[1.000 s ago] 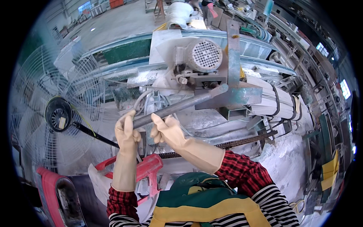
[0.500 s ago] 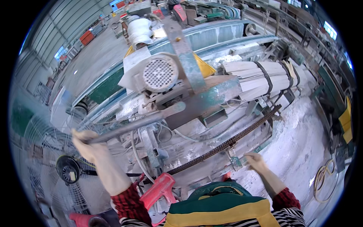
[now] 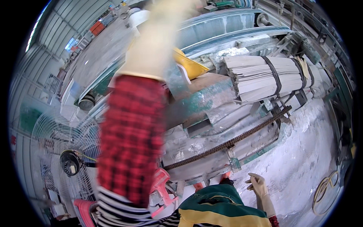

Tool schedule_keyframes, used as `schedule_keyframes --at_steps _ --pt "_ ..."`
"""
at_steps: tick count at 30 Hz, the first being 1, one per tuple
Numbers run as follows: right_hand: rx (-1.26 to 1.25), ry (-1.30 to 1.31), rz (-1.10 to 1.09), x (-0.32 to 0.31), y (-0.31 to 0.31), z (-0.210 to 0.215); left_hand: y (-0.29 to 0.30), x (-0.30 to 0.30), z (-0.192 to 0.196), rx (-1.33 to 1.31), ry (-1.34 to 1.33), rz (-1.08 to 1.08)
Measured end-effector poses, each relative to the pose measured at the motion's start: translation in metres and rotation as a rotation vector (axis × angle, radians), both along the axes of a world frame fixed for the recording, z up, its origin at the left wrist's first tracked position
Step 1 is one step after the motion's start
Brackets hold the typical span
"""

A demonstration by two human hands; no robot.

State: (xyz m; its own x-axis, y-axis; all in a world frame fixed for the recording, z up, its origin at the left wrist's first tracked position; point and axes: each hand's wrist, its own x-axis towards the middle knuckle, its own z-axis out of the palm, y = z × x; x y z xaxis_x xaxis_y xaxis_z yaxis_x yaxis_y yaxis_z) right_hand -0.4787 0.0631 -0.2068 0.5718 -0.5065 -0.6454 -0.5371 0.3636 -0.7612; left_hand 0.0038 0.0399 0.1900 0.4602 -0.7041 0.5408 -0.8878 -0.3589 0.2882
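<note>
My right hand point(image 3: 258, 184), in a pale work glove, hangs low at the near right with fingers loosely spread and nothing in them, just above the white dust-caked floor point(image 3: 302, 166). My left hand point(image 3: 172, 15) is raised far up and blurred, gloved likewise; whether it grasps anything I cannot tell, only the red-checked sleeve point(image 3: 130, 136) reads clearly. Between the two arms runs the long rusty drive chain point(image 3: 227, 143), slanting from near left to far right along the grey, dust-coated machine frame point(image 3: 211, 113), apart from both hands. Beyond it, to the far right, lies a strapped bundle of pale flat sheets point(image 3: 264, 75); a yellow curved cover point(image 3: 189, 66) sits beside my raised arm. A white wire-guarded floor fan point(image 3: 70, 160) stands at the near left. In my judgement the step in hand is a reach upward on the machine; the next move calls for steadying the upper arm before the lower one takes hold.
</note>
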Motion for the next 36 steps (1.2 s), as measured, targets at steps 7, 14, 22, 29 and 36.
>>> schedule_keyframes --at_steps 7,14,22,29,36 --pt "-0.05 -0.039 -0.089 -0.001 -0.027 -0.003 0.033 -0.191 -0.238 0.886 0.107 -0.385" --pt "-0.025 -0.094 -0.035 0.04 -0.035 -0.013 0.151 -0.231 -0.312 1.166 0.235 -0.592" --pt "-0.303 -0.491 0.485 0.186 0.042 0.086 0.199 -0.263 -0.28 0.952 0.249 -0.559" --pt "-0.498 -0.365 1.036 0.229 0.136 0.133 0.333 -0.226 -0.311 1.112 0.613 -0.264" --pt "0.186 -0.391 0.746 0.327 0.284 0.157 0.445 -0.146 -0.22 1.135 0.595 -0.021"
